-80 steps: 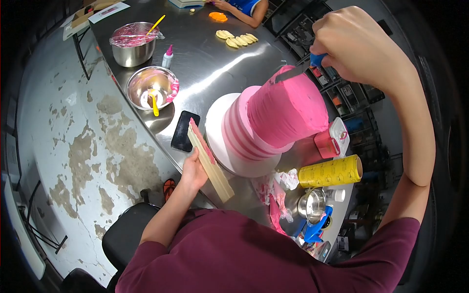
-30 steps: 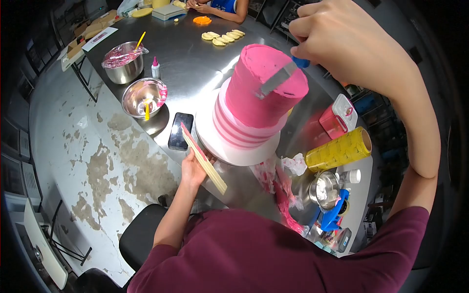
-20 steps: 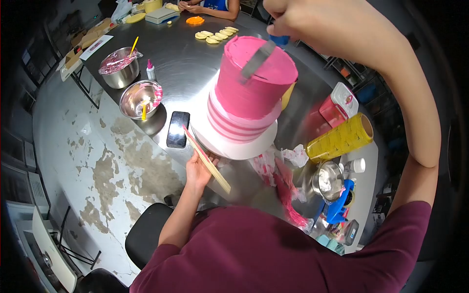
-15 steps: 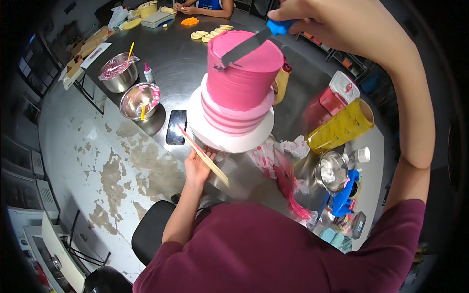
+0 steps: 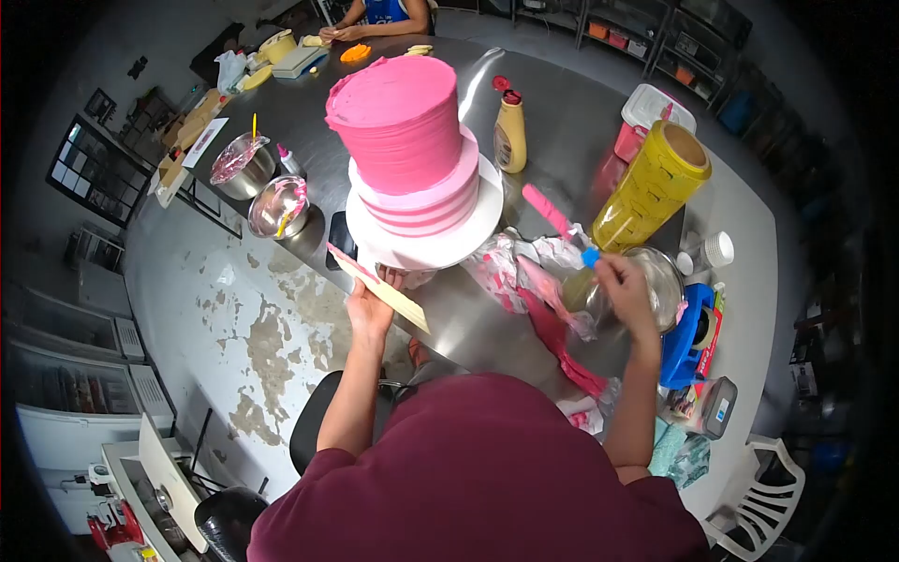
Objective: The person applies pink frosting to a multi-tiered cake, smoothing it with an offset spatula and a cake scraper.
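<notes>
A tall two-tier cake (image 5: 393, 131) stands upright, the upper tier smeared in deep pink frosting, the lower striped in pale and darker pink. Under it is a round white cake board (image 5: 485, 201). My left hand (image 5: 371, 307) is closed around a long, flat, cream-coloured scraper (image 5: 398, 304) with pink along one edge, close to the board's near side. Off to the right, my right hand (image 5: 626, 288) grips the blue handle of an icing spatula (image 5: 548, 210); its blade looks coated in pink. Below the blade lie a crumpled, pink-stained wrapping (image 5: 496, 267) and a pink piping bag (image 5: 562, 351).
Two steel bowls, one nearer (image 5: 279, 208) and one farther (image 5: 245, 169), stand at left near a phone (image 5: 343, 234). A squeeze bottle (image 5: 510, 136), a yellow film roll (image 5: 646, 192), a steel bowl (image 5: 660, 286) and a blue tape dispenser (image 5: 688, 347) are rightward. Another person (image 5: 389, 17) sits across.
My right hand has come down from above the cake to the right side of the table, bringing the spatula. The left hand still holds the scraper. The view has shifted.
</notes>
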`<state>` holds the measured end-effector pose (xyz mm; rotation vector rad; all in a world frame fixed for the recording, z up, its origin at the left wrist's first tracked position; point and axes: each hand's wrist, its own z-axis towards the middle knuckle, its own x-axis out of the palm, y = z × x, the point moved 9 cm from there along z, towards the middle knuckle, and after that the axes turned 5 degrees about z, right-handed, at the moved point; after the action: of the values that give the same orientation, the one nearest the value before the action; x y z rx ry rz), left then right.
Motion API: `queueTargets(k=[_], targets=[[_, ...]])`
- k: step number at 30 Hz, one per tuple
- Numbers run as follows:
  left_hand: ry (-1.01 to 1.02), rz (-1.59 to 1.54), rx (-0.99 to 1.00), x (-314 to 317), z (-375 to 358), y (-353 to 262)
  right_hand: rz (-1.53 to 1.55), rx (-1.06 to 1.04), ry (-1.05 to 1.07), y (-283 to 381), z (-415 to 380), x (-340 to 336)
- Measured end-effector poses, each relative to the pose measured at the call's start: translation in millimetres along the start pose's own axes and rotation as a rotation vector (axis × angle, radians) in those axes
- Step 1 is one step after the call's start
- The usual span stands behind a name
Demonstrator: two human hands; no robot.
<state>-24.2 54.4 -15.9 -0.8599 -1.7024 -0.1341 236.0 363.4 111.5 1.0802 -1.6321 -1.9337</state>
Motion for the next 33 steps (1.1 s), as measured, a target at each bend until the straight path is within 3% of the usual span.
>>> queueTargets(k=[1, 4, 8, 11, 17, 20, 26, 33], targets=[[0.002, 0.007, -0.004, -1, 1, 0, 0.02, 0.075, -0.012, -25, -6, 7], [0.008, 0.068, -0.005, 3, -2, 3, -0.059, -0.143, -0.189, -44, -25, 16], [-0.001, 0.134, 0.003, -1, -1, 3, -0.212, 0.007, -0.268, -83, -33, 14], [-0.016, 0.134, 0.018, -1, 2, 0, -0.378, -0.068, -0.3, -90, -35, 11], [-0.033, 0.194, 0.028, 1, 3, -8, -0.349, -0.098, -0.377, -105, -39, 9], [-0.036, 0.212, 0.047, 4, 5, -13, -0.201, -0.024, -0.372, -113, -38, 6], [-0.048, 0.189, 0.047, 4, 13, -26, -0.072, -0.069, -0.346, -106, -33, 5], [0.003, 0.249, 0.073, 1, 18, -29, -0.27, -0.071, -0.304, -112, -28, 10]])
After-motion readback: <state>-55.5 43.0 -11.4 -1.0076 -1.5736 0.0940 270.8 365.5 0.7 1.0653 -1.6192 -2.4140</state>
